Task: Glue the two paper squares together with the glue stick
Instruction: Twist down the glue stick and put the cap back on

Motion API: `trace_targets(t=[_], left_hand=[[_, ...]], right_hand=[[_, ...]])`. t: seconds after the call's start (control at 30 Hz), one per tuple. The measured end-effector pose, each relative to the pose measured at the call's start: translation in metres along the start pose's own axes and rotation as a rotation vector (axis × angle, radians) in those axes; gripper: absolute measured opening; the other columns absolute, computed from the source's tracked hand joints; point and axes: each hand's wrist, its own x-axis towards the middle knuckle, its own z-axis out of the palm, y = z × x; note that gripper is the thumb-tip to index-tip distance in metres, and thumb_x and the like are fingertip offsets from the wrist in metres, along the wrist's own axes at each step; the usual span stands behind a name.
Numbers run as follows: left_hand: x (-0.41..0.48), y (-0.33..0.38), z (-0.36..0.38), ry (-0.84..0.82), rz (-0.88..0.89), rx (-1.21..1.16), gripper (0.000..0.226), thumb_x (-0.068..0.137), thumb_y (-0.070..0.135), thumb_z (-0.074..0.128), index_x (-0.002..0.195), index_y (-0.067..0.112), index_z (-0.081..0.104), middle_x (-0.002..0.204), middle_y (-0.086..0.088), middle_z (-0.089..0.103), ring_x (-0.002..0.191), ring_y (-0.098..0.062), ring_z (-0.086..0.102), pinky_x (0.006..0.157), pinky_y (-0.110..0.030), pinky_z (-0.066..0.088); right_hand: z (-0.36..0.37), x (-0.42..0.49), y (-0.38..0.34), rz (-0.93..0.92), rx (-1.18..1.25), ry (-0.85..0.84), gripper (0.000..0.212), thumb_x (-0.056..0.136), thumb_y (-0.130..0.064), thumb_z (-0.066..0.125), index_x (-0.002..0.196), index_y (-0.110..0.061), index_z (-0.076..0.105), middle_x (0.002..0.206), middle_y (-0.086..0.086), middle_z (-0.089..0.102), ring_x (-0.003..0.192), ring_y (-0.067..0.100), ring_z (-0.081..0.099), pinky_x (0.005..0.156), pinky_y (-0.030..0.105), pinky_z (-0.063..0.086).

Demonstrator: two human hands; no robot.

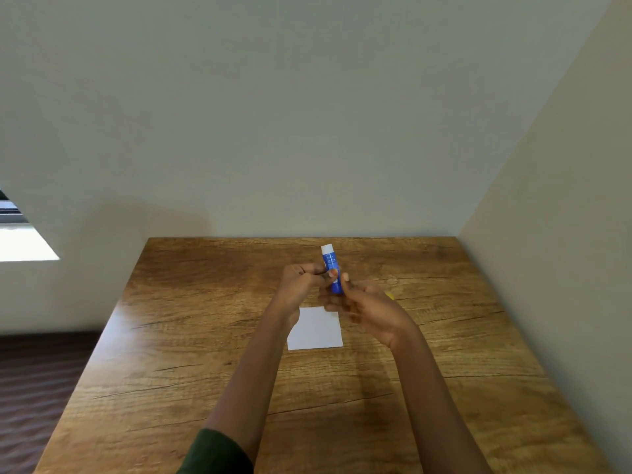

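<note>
A blue glue stick [331,265] with a white end pointing up is held above the wooden table [191,336]. My left hand [301,282] pinches its middle from the left, and my right hand [366,309] grips its lower end from the right. A white paper square [316,331] lies flat on the table just under and in front of both hands, with its far edge partly covered by them. A small yellow bit [390,295] peeks out behind my right hand; what it is cannot be told.
The table stands in a corner, with a pale wall behind it and another along its right side. Dark floor lies to the left of the table's edge.
</note>
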Motion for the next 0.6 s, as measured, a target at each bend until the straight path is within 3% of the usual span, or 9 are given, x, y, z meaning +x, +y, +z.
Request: trace_targets(t=[0.1,0.2,0.3,0.43,0.5,0.6], left_hand=[[0.0004,-0.0012,0.001,0.0,0.005,0.014,0.013,0.08,0.013,0.07,0.091,0.009,0.075,0.088,-0.002,0.074,0.089,-0.011,0.065,0.081,-0.023,0.043],[-0.0003,0.0008,0.0008,-0.005,0.001,0.01,0.015,0.08,0.012,0.07,0.093,0.007,0.074,0.09,-0.003,0.073,0.09,-0.008,0.065,0.08,-0.02,0.04],[-0.0005,-0.0004,0.0024,0.011,-0.016,0.016,0.014,0.079,0.011,0.07,0.092,0.007,0.074,0.09,-0.001,0.073,0.09,-0.004,0.063,0.076,-0.018,0.036],[0.0008,-0.0055,0.0036,0.041,-0.048,-0.001,0.016,0.079,0.011,0.07,0.095,0.007,0.074,0.092,-0.001,0.073,0.093,-0.007,0.062,0.089,-0.028,0.034],[0.0007,-0.0057,0.0023,0.032,-0.049,-0.006,0.017,0.079,0.009,0.07,0.095,0.007,0.074,0.092,-0.002,0.073,0.095,-0.009,0.063,0.094,-0.029,0.034],[0.0006,-0.006,0.0004,0.023,-0.035,-0.011,0.021,0.079,0.01,0.07,0.099,0.007,0.074,0.099,-0.005,0.073,0.106,-0.016,0.061,0.099,-0.031,0.03]], right_hand=[[0.0001,0.0025,0.0023,0.009,0.049,-0.046,0.041,0.096,-0.042,0.041,0.105,-0.014,0.07,0.103,0.007,0.074,0.101,0.019,0.068,0.091,0.032,0.045],[0.0026,0.0014,-0.0003,-0.021,0.115,0.02,0.028,0.09,-0.033,0.056,0.092,-0.011,0.073,0.093,0.008,0.076,0.087,0.015,0.07,0.082,0.024,0.051],[0.004,0.0007,-0.0019,-0.105,0.003,0.169,0.022,0.076,-0.025,0.075,0.091,-0.008,0.075,0.09,0.009,0.075,0.085,0.017,0.07,0.078,0.026,0.052],[0.0069,0.0012,0.0017,-0.158,-0.178,0.307,0.026,0.069,-0.03,0.081,0.082,-0.009,0.074,0.079,0.004,0.074,0.081,0.017,0.069,0.076,0.032,0.053],[0.0029,-0.0007,-0.0002,-0.093,-0.136,0.207,0.027,0.076,-0.036,0.074,0.085,-0.01,0.073,0.085,0.007,0.073,0.084,0.015,0.068,0.076,0.031,0.049],[-0.0026,-0.0014,-0.0048,0.049,0.012,0.003,0.037,0.09,-0.044,0.052,0.104,-0.014,0.069,0.103,0.004,0.072,0.1,0.016,0.067,0.08,0.028,0.047]])
